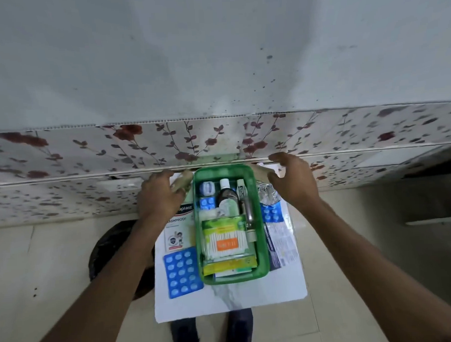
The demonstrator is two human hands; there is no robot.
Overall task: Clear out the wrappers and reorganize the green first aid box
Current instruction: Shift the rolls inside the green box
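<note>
A green first aid box (261,246) stands on a small white table (250,299). Inside lie a pack of cotton swabs (226,242), a dark bottle (227,196), a tube (242,193) and a small blue blister strip (207,203). Left of the box lie a plaster packet (176,232) and a blue blister pack (181,272). On its right lie a crumpled foil wrapper (268,193), another blue blister strip (272,213) and a printed leaflet (282,246). My left hand (158,195) hovers over the plaster packet, fingers spread. My right hand (293,179) hovers above the foil wrapper, fingers apart, holding nothing.
A black bin (111,250) stands on the tiled floor left of the table. A floral-patterned wall (89,151) rises just behind the table. My legs (213,331) show below the table's near edge. Some beige wrappers (182,181) lie at the box's far corners.
</note>
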